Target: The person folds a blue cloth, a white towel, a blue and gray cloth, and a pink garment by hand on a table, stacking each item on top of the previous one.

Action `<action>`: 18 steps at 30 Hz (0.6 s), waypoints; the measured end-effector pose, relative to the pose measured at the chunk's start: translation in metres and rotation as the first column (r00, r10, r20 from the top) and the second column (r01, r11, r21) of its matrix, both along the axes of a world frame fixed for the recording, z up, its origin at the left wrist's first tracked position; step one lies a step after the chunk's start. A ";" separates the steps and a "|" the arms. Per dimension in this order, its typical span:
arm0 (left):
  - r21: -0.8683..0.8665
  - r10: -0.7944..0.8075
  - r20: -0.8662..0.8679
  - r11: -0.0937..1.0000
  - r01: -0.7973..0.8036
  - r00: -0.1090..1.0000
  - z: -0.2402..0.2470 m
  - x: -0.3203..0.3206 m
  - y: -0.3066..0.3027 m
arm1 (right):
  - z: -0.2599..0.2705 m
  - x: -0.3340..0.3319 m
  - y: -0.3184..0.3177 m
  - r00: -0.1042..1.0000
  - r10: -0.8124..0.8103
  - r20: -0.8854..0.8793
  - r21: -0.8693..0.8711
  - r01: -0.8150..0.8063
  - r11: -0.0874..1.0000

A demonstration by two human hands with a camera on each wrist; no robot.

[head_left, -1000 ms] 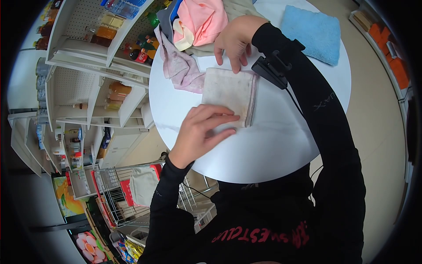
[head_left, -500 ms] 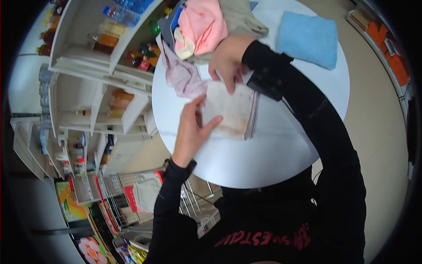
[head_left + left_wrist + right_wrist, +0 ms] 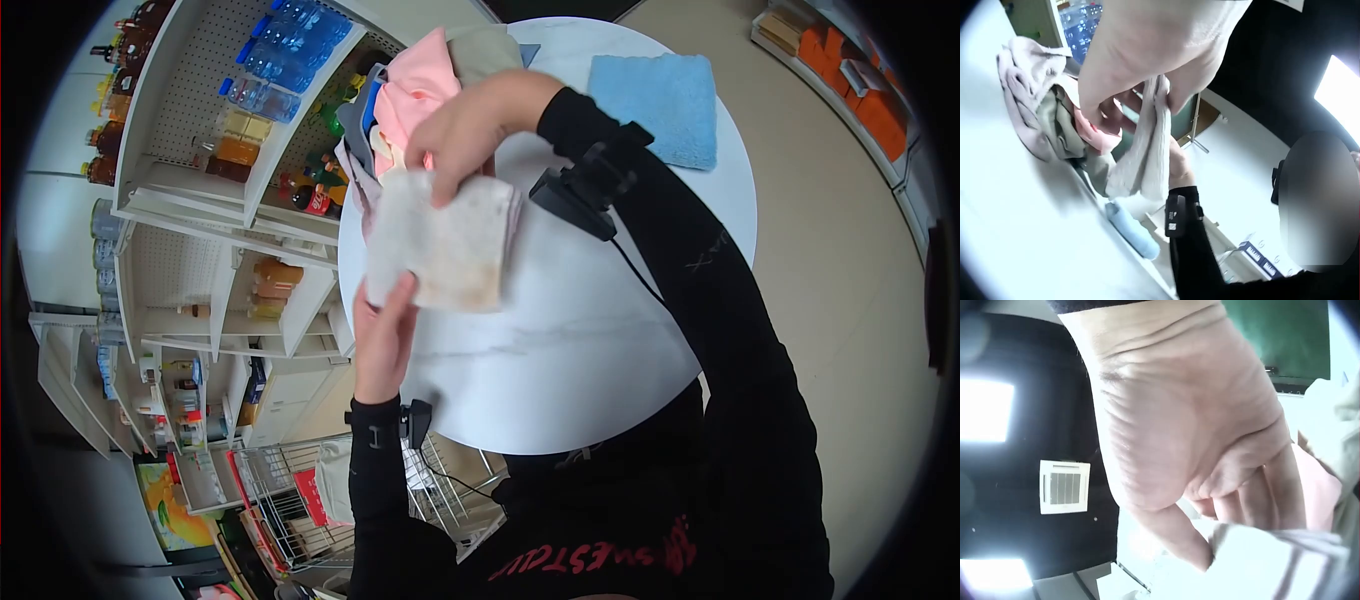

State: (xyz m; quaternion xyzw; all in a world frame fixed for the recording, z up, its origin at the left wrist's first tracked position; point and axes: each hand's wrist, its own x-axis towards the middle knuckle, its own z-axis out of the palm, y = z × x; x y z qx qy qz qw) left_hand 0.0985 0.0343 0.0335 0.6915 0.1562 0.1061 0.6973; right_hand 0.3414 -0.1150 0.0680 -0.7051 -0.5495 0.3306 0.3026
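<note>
A folded off-white cloth (image 3: 450, 245) with brownish stains is held up off the white table (image 3: 560, 370). My left hand (image 3: 383, 340) pinches its near left edge, the thumb on top; in the left wrist view the left hand (image 3: 1147, 59) grips the cloth's folded layers (image 3: 1147, 150), which hang down. My right hand (image 3: 470, 130) pinches the far edge; in the right wrist view the right hand (image 3: 1197, 425) has its thumb on one side of the cloth (image 3: 1266, 562) and fingers on the other. Behind lies a pile with a pink cloth (image 3: 420, 85).
A folded blue towel (image 3: 655, 110) lies at the table's far right. Left of the table stand shelves with bottles (image 3: 290, 45) and a shopping cart (image 3: 300, 500). An olive-grey cloth (image 3: 485, 52) is in the pile at the back, with a lilac cloth (image 3: 1029, 69) beside it.
The off-white cloth has risen from the table and moved left toward the pile, with both hands. The left hand has gone from lying over the cloth to gripping its edge.
</note>
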 end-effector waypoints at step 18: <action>-0.290 -0.154 0.276 0.928 0.235 0.949 0.019 0.141 -0.080 | 0.046 0.013 -0.136 0.859 -0.512 -0.022 0.382 0.480 0.789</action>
